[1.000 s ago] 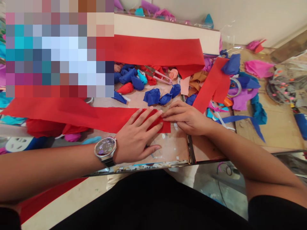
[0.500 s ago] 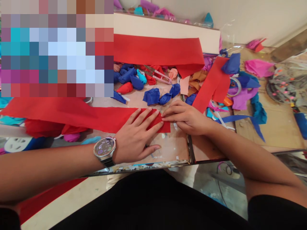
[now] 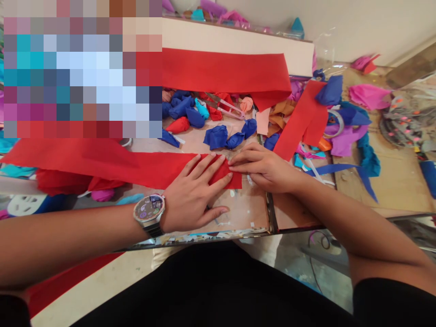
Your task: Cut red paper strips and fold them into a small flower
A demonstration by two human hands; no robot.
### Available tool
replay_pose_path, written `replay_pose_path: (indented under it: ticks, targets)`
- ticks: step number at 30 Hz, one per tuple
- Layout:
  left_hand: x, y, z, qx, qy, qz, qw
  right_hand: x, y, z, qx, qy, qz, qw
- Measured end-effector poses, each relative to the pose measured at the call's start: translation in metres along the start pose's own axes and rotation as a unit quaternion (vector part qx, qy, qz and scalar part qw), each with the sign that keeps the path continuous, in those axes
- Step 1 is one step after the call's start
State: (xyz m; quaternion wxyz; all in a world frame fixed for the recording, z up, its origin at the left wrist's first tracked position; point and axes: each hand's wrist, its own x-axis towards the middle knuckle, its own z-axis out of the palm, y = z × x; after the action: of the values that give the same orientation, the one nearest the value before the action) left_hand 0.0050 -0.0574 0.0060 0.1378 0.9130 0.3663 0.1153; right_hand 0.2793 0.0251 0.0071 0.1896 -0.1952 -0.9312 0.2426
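A long red strip (image 3: 150,168), of paper or thin cloth, lies along the front of the table, its right end flat near the table's middle. My left hand (image 3: 195,193) rests flat on that strip with the fingers spread, a watch (image 3: 150,209) on its wrist. Close beside it, my right hand (image 3: 269,168) touches the strip's right end, thumb and fingers drawn together at the edge. Whatever lies between those fingertips is too small to make out.
Behind the hands are crumpled blue pieces (image 3: 216,136), pink-handled snips (image 3: 228,106) and another red strip (image 3: 225,70). To the right lie a further red piece (image 3: 301,118), a tape roll (image 3: 334,123) and blue scraps (image 3: 369,154). The upper left is pixelated.
Both hands stay in almost the same place on the red strip. The view has shifted very slightly; nothing else visibly differs.
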Motion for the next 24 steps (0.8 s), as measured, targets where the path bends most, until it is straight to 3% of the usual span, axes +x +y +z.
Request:
replay_pose_path:
  ticks: [24]
  targets:
    - [-0.0001,0.0009,-0.0015,0.003,-0.001,0.004,1.000,0.0008,-0.0015,-0.0007,-0.002,0.005,0.000,1.000]
